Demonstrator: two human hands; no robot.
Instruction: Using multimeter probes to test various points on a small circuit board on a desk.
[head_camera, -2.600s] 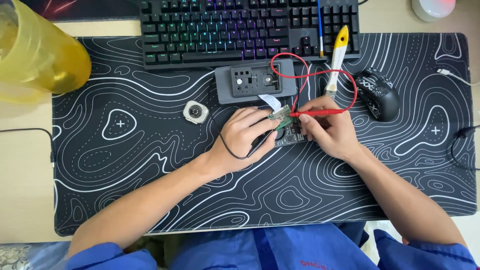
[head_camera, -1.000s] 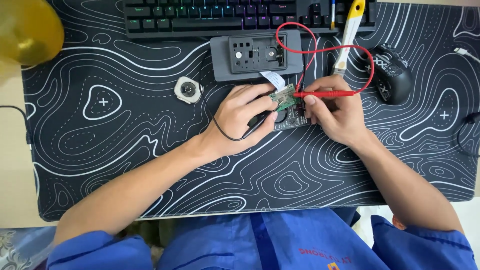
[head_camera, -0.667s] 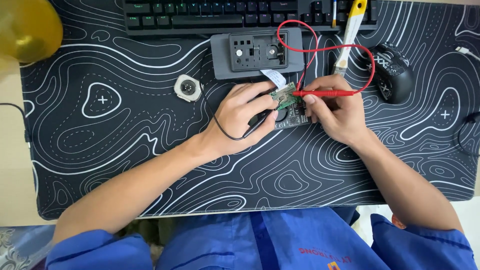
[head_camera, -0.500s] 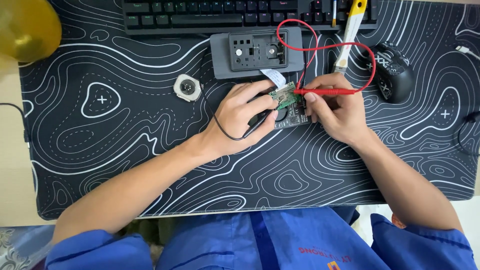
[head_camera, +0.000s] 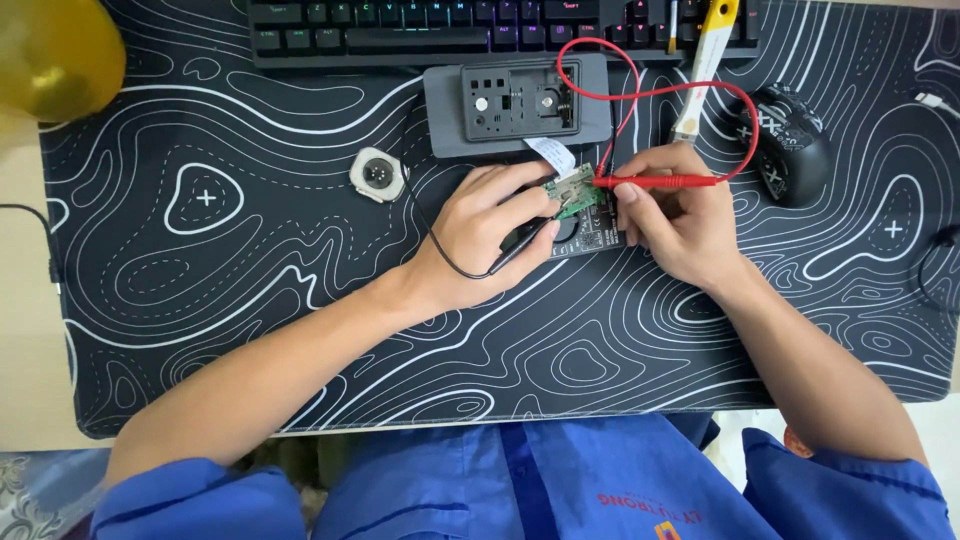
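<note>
A small green circuit board rests on a dark square part in the middle of the black desk mat. My left hand holds a black test probe whose tip meets the board's left side. My right hand grips a red test probe, and its tip touches the board's right edge. A red lead loops up from the red probe. A thin black lead curves around my left hand.
A grey device with a white ribbon tab lies just above the board. A small round silver part sits to the left. A keyboard, a yellow-handled tool, a black mouse and a yellow jug ring the mat.
Both hands and probes stay on the board. Since the oldest frame the view has shifted so the keyboard sits nearer the top edge; over the last second nothing has visibly moved.
</note>
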